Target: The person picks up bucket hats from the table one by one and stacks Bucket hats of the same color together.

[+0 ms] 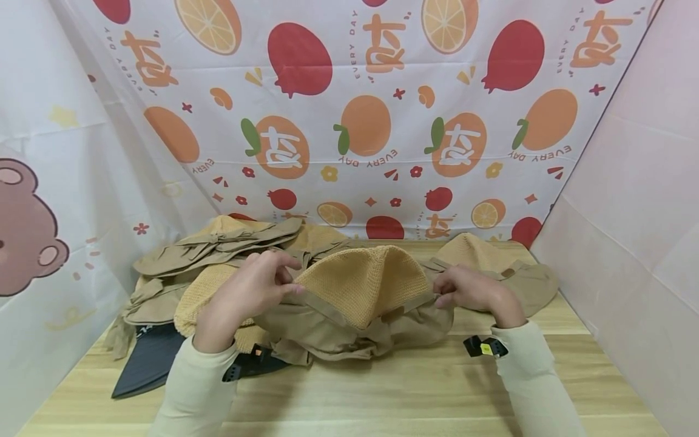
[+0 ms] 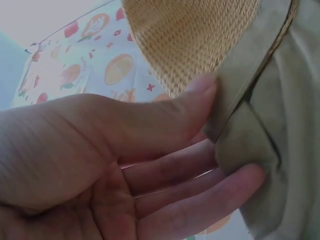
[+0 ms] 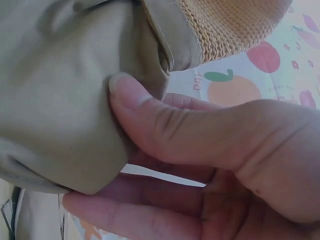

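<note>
The hat (image 1: 355, 279) hangs between the two hands, its woven crown upright with a deep crease down the middle and its cloth brim (image 1: 349, 340) bunched below. The left hand (image 1: 250, 294) pinches the hat's cloth edge, thumb by the band (image 2: 245, 70) and fingers behind; the right hand (image 1: 474, 290) clamps the opposite side, its thumb pressed on the brim cloth. To handle it well, both hands should probably sit level and draw gently outward, so that the band runs straight and the folds between them ease. Pulling hard would likely stretch the soft weave; a light pinch on the sturdier band seems safer than tugging the crown. Whether the brim's lower edge touches the table (image 1: 393, 400) below the hands is hard to judge from above, so a little lift would be wise before any turning. The stacked hats (image 1: 218, 243) crowd beyond and outside the left hand, and another hat (image 1: 526, 285) lies just past the right, so movement toward the body is the freer way and spares loose ties from snagging.
</note>
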Demonstrator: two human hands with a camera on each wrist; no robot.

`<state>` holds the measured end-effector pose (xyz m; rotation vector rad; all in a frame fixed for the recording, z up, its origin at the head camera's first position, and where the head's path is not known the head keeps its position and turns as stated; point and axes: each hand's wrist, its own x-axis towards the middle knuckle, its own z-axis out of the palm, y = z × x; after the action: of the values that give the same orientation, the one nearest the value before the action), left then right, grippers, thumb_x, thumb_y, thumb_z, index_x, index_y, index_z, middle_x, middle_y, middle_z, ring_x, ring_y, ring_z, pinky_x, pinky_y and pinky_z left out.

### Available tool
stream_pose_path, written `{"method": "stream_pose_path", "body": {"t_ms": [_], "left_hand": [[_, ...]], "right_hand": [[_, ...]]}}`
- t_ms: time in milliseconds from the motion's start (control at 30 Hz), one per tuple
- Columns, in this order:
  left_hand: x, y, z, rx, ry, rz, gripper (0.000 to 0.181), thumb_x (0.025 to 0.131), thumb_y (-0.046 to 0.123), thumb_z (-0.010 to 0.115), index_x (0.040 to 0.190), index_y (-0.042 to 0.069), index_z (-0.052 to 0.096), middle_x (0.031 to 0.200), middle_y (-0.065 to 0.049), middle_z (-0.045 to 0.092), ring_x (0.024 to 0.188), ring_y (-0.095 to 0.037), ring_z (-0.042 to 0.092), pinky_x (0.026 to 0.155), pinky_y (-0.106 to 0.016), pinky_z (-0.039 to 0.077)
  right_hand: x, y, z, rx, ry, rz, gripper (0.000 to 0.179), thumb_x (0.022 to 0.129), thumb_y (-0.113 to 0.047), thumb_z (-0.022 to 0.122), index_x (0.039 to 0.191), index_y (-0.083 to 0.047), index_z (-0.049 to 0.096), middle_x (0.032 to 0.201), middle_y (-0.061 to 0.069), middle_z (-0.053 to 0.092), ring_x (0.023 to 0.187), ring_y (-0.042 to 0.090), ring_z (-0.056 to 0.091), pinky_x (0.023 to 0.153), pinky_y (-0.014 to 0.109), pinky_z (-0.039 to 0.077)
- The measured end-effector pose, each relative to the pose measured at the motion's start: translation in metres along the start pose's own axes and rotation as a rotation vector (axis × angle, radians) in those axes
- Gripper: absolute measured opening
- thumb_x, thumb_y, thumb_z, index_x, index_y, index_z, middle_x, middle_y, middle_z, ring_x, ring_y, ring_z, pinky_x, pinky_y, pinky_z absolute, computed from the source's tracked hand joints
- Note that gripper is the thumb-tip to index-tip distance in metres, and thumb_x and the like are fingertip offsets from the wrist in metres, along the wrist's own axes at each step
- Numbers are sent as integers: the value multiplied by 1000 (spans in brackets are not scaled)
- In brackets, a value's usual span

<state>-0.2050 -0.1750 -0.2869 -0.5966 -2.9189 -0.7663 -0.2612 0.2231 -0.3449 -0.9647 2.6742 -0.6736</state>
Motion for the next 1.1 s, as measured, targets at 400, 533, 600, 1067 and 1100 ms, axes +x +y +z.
{"method": "stream_pose_path", "body": {"t_ms": [400, 533, 600, 1067, 1100], "left_hand": [[7, -17, 11, 83, -137, 30, 39, 83, 8, 84, 62, 15, 52, 59, 6, 42, 60, -10, 40, 71, -33, 36], [5, -22, 12, 121, -180, 13, 27, 89, 14, 80, 76, 13, 57, 69, 2, 51, 64, -13, 45, 64, -30, 37], [3, -24, 12, 143, -203, 6, 23, 92, 17, 77, 81, 13, 57, 74, 1, 54, 67, -15, 46, 61, -29, 37], [7, -28, 11, 96, -310, -27, 18, 86, 15, 84, 81, 12, 67, 77, 0, 61, 71, -14, 52, 62, -29, 43], [7, -28, 11, 99, -310, -14, 19, 84, 14, 85, 78, 12, 67, 74, 1, 61, 70, -13, 51, 62, -28, 43]], "right_hand": [[-2, 3, -2, -16, 10, 34, 21, 93, -9, 75, 74, -15, 69, 66, -11, 47, 61, 2, 40, 59, 20, 36], [-2, 3, -2, -15, 8, 40, 19, 93, -10, 74, 75, -15, 70, 67, -11, 50, 61, 3, 41, 59, 21, 37], [-2, 3, -2, -14, 7, 40, 19, 93, -10, 75, 76, -15, 71, 67, -11, 52, 62, 3, 42, 59, 21, 37], [-2, 8, -3, -11, 0, 61, 15, 93, -12, 75, 79, -13, 73, 71, -7, 62, 65, 5, 47, 63, 23, 41], [-2, 9, -3, -11, 1, 65, 14, 93, -12, 75, 79, -14, 73, 72, -7, 64, 66, 5, 48, 64, 23, 42]]}}
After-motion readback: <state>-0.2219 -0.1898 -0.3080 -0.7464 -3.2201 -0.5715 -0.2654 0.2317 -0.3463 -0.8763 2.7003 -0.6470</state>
